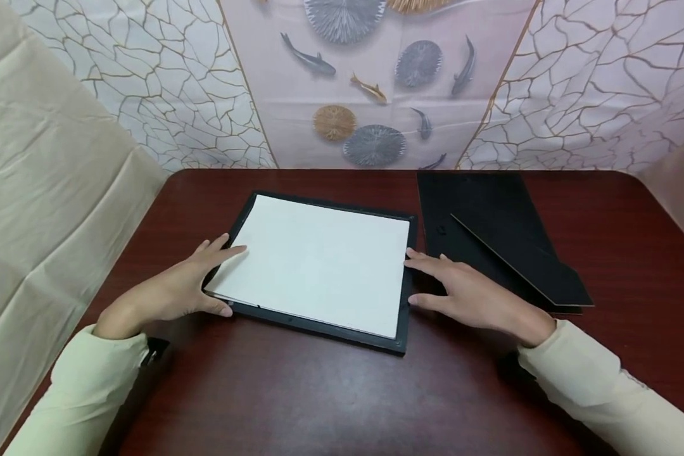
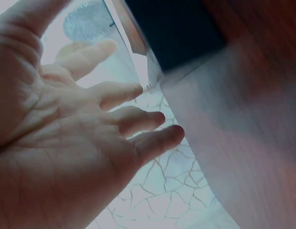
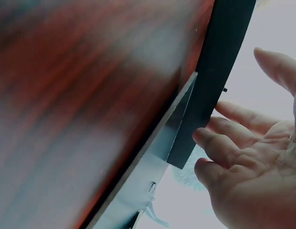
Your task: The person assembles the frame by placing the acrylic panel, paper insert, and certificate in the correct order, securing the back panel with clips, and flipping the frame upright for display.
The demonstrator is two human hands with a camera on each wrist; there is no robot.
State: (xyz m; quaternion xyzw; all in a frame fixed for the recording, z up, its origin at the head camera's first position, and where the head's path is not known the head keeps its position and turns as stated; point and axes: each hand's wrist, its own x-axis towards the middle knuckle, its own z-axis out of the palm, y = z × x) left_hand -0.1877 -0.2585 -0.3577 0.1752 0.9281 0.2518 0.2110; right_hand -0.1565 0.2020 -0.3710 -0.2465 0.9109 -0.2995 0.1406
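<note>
A black picture frame (image 1: 330,330) lies flat on the table, with a white sheet (image 1: 319,263) inside its border. At the frame's left side is my left hand (image 1: 173,288), fingers spread; the index finger reaches over the sheet's edge and the thumb is by the near left corner. My right hand (image 1: 473,294) has its fingertips at the right border, the fingers fairly straight. In the left wrist view the left palm (image 2: 62,119) shows extended fingers holding nothing. The right wrist view has the right fingers (image 3: 219,148) beside the frame's black side (image 3: 217,62).
A black backing board (image 1: 470,196) with a fold-out stand leg (image 1: 524,263) lies to the right of the frame, partly behind my right hand. The dark red-brown table (image 1: 319,399) meets a patterned cloth (image 1: 376,88) at its far edge. Beige cloth (image 1: 45,158) hangs at the left.
</note>
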